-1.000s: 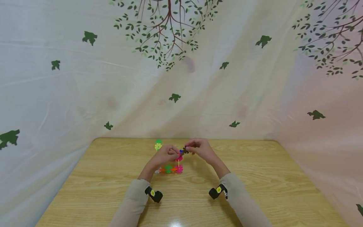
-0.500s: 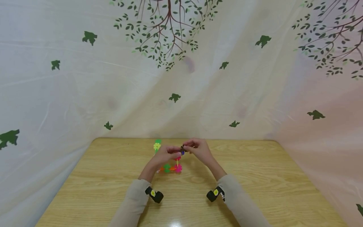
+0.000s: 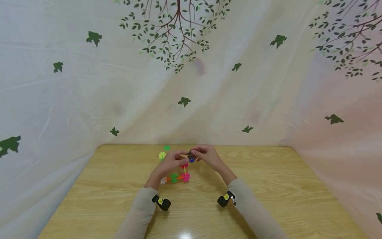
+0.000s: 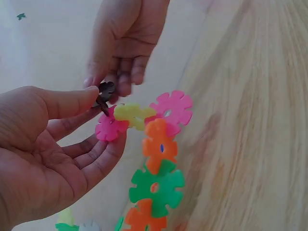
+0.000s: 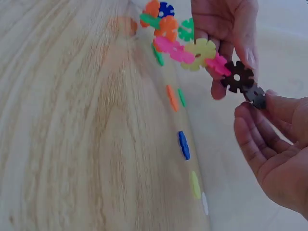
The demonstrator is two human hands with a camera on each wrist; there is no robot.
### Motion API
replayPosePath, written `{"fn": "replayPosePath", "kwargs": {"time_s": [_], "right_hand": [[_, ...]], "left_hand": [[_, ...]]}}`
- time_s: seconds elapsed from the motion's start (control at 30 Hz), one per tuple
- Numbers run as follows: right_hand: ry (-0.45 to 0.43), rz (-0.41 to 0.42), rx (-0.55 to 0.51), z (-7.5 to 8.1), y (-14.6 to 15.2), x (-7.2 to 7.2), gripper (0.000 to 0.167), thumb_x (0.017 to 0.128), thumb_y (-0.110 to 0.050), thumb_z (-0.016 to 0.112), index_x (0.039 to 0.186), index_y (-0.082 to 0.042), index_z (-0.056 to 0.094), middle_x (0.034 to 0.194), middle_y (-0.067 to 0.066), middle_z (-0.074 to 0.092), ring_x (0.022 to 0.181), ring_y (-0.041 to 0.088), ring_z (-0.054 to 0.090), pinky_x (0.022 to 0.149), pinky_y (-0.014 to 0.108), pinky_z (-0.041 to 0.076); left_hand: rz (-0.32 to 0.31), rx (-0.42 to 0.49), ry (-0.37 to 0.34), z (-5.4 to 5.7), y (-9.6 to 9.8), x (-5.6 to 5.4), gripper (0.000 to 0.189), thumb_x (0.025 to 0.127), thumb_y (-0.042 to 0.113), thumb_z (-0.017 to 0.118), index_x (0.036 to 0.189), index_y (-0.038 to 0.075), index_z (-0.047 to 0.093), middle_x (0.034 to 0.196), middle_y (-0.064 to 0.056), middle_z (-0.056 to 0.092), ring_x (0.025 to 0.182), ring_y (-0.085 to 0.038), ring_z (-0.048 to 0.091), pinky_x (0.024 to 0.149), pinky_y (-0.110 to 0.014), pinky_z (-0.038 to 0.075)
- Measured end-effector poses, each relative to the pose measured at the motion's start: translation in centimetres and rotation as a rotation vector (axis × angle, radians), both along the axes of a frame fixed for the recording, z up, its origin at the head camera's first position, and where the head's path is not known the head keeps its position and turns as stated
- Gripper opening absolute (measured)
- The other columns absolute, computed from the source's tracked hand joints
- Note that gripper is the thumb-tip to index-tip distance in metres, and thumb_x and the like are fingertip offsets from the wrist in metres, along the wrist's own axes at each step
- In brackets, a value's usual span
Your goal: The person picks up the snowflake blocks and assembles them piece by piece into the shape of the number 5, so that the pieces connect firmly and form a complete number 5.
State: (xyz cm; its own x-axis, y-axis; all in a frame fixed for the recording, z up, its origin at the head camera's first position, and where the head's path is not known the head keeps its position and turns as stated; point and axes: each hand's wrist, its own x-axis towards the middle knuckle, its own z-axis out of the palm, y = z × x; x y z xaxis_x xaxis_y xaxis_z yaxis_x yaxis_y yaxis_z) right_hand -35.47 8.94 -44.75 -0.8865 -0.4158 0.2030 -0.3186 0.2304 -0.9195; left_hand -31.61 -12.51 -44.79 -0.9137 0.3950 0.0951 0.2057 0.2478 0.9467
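Observation:
A chain of slotted plastic snowflake discs, green [image 4: 156,187], orange, yellow and pink, hangs from my left hand [image 3: 169,163]. Thumb and index finger of that hand pinch it near a dark brown disc [image 5: 237,77], beside a pink one [image 4: 109,129]. My right hand [image 3: 209,157] pinches a second dark disc [image 5: 255,96], which touches the first at its rim. Whether their slots are fully joined I cannot tell. In the head view, a blue piece [image 3: 192,160] shows just under the fingertips. Part of the chain is hidden behind my left hand.
Several pieces show almost edge-on near the table border in the right wrist view, among them a blue one [image 5: 183,145] and a yellow one [image 5: 195,185]. The wooden table [image 3: 268,186] meets a leaf-printed cloth [image 3: 215,109] at its back edge.
Both hands have drawn closer together, the right one shifting left with its dark disc. The lower part of the chain has swung slightly left.

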Motion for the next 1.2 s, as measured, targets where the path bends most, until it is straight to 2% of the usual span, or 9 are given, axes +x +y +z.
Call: {"fn": "replayPosePath", "kwargs": {"time_s": [0.13, 0.2, 0.33, 0.43, 0.57, 0.73, 0.87, 1.03, 1.2], "right_hand": [[-0.021, 0.036, 0.127, -0.6, 0.1, -1.0, 0.025, 0.101, -0.011, 0.063, 0.116, 0.008, 0.069, 0.097, 0.028, 0.073, 0.078, 0.026, 0.071, 0.071, 0.045, 0.062], [-0.015, 0.055, 0.225, -1.0, 0.0, -1.5, 0.023, 0.098, -0.007, 0.065, 0.115, 0.008, 0.069, 0.091, 0.025, 0.073, 0.071, 0.022, 0.069, 0.064, 0.036, 0.060], [0.026, 0.065, 0.412, -1.8, -0.3, -2.4, 0.026, 0.092, -0.003, 0.071, 0.115, 0.007, 0.070, 0.073, 0.015, 0.071, 0.056, 0.011, 0.060, 0.052, 0.021, 0.049], [0.041, 0.057, 0.489, -2.2, -0.6, -3.0, 0.029, 0.091, -0.004, 0.074, 0.118, 0.005, 0.070, 0.066, 0.008, 0.066, 0.052, 0.007, 0.054, 0.049, 0.018, 0.043], [0.077, 0.050, 0.531, -2.5, -1.1, -3.3, 0.027, 0.090, -0.006, 0.076, 0.115, 0.003, 0.071, 0.069, 0.004, 0.065, 0.056, 0.005, 0.051, 0.052, 0.017, 0.041], [0.106, 0.037, 0.519, -2.3, -1.2, -3.1, 0.021, 0.083, -0.005, 0.082, 0.100, 0.002, 0.071, 0.071, 0.005, 0.062, 0.062, 0.009, 0.050, 0.055, 0.019, 0.040], [0.087, 0.013, 0.459, -2.2, -0.9, -2.7, 0.023, 0.077, -0.001, 0.085, 0.092, 0.001, 0.068, 0.077, 0.009, 0.064, 0.069, 0.011, 0.054, 0.060, 0.020, 0.044], [0.057, -0.043, 0.313, -2.4, -0.5, -2.2, 0.017, 0.079, 0.004, 0.081, 0.090, 0.003, 0.068, 0.082, 0.013, 0.068, 0.072, 0.010, 0.057, 0.062, 0.021, 0.048], [0.001, -0.068, 0.141, -2.1, -0.4, -1.6, 0.015, 0.085, 0.003, 0.076, 0.098, 0.006, 0.070, 0.085, 0.016, 0.070, 0.067, 0.010, 0.060, 0.060, 0.027, 0.055]], "left_hand": [[0.058, -0.005, -0.070, 0.4, -0.7, -0.2, 0.037, 0.100, 0.016, 0.064, 0.133, -0.001, 0.060, 0.120, -0.029, 0.068, 0.103, -0.029, 0.071, 0.089, -0.048, 0.060], [0.092, -0.012, -0.095, 0.5, -1.0, -0.3, 0.036, 0.099, 0.016, 0.066, 0.130, -0.001, 0.059, 0.117, -0.026, 0.068, 0.101, -0.027, 0.070, 0.088, -0.044, 0.060], [0.137, -0.026, -0.142, 0.6, -1.5, -0.5, 0.033, 0.098, 0.017, 0.067, 0.125, 0.001, 0.055, 0.114, -0.019, 0.066, 0.098, -0.023, 0.068, 0.085, -0.039, 0.060], [0.150, -0.013, -0.160, 0.6, -1.7, -0.5, 0.033, 0.098, 0.017, 0.067, 0.124, 0.001, 0.054, 0.114, -0.019, 0.065, 0.098, -0.024, 0.068, 0.086, -0.041, 0.060], [0.151, 0.009, -0.161, 0.8, -1.8, -0.4, 0.031, 0.100, 0.018, 0.064, 0.124, 0.001, 0.053, 0.115, -0.020, 0.064, 0.100, -0.025, 0.068, 0.088, -0.044, 0.060], [0.177, 0.021, -0.146, 0.8, -1.8, -0.4, 0.027, 0.102, 0.024, 0.060, 0.120, 0.004, 0.056, 0.110, -0.016, 0.065, 0.097, -0.021, 0.065, 0.082, -0.037, 0.061], [0.236, 0.039, -0.169, 0.7, -1.8, -0.5, 0.028, 0.103, 0.026, 0.060, 0.119, 0.003, 0.060, 0.107, -0.013, 0.066, 0.092, -0.019, 0.063, 0.074, -0.030, 0.057], [0.302, 0.103, -0.206, 0.4, -1.4, -0.9, 0.023, 0.102, 0.020, 0.062, 0.114, 0.000, 0.061, 0.099, -0.009, 0.068, 0.080, -0.014, 0.061, 0.064, -0.025, 0.052], [0.338, 0.131, -0.210, 0.2, -1.1, -1.0, 0.019, 0.100, 0.016, 0.063, 0.109, 0.000, 0.062, 0.095, -0.007, 0.070, 0.075, -0.011, 0.060, 0.060, -0.024, 0.050]]}}
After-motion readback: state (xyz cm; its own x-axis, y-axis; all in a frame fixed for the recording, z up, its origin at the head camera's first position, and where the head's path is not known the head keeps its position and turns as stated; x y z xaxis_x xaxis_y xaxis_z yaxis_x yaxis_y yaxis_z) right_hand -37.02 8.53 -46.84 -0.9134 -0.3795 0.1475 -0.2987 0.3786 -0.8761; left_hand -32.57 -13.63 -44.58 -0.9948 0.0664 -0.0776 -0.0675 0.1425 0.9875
